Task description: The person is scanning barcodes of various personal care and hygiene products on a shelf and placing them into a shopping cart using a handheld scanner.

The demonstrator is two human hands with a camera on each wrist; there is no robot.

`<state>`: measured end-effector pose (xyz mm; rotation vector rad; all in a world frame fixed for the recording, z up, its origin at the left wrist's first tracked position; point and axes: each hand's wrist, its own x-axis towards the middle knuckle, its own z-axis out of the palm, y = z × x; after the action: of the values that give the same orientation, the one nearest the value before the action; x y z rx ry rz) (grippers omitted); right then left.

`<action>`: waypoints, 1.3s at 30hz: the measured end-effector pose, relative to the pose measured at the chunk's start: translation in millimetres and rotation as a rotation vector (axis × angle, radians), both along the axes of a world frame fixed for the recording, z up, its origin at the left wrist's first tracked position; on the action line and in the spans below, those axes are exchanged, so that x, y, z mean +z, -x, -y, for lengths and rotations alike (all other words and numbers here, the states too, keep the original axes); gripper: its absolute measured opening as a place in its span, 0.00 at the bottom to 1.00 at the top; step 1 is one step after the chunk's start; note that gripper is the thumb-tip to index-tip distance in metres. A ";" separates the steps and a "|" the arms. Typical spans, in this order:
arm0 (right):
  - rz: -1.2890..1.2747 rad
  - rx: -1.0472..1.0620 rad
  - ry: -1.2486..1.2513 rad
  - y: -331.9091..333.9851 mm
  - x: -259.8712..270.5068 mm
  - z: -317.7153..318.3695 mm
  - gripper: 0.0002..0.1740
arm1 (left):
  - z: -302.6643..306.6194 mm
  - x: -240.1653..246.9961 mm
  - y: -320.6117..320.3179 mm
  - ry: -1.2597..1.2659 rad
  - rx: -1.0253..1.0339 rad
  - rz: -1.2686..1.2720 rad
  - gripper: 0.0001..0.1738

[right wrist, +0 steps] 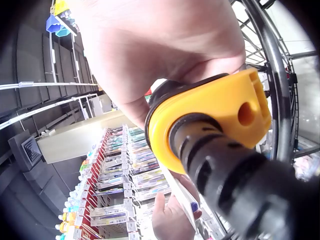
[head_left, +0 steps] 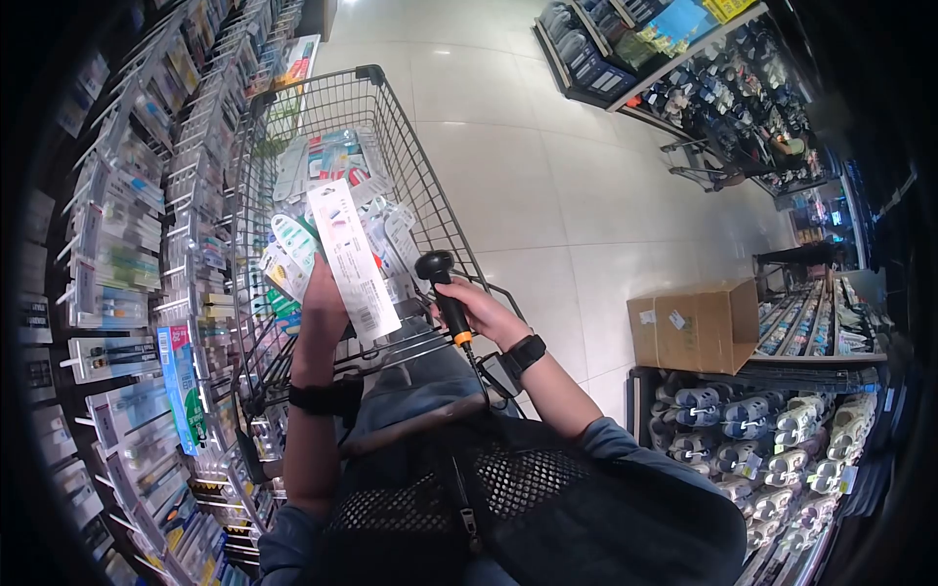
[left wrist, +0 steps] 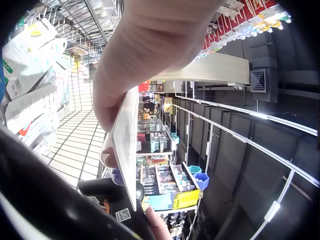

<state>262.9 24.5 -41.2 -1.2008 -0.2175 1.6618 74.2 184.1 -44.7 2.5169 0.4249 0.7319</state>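
In the head view my left hand (head_left: 325,301) holds a long white package (head_left: 350,256) over the shopping cart (head_left: 415,156), its printed face and barcode turned up. The left wrist view shows the package (left wrist: 129,137) edge-on, pinched by the thumb and fingers. My right hand (head_left: 490,314) grips a black handheld barcode scanner (head_left: 451,303) by its handle, its rounded head close beside the package's lower end. Up close in the right wrist view are the scanner's orange collar (right wrist: 220,105) and thick black cable (right wrist: 225,170). Several blister packs (head_left: 293,239) lie in the cart below.
Racks of hanging packaged goods (head_left: 117,234) line the left side, close to the cart. On the right, a cardboard box (head_left: 694,327) sits above a rack of shoes (head_left: 752,439). Pale floor tiles (head_left: 508,195) run between, with more display stands (head_left: 625,59) at the far right.
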 end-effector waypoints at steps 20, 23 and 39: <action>0.007 0.013 -0.010 -1.0 -6.1 -0.2 0.14 | 5.5 0.1 -2.1 1.709 -0.243 0.694 0.15; 0.014 0.013 -0.007 0.2 -1.1 -1.1 0.15 | 4.9 -18.4 -1.8 1.564 -0.205 0.662 0.20; -0.078 0.041 -0.246 0.0 -1.1 -1.4 0.16 | -5.8 -4.0 -5.2 2.090 0.067 0.787 0.28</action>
<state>262.8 26.0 -42.4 -0.9509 -0.3881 1.6602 79.4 189.9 -48.7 0.2294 0.4965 0.5844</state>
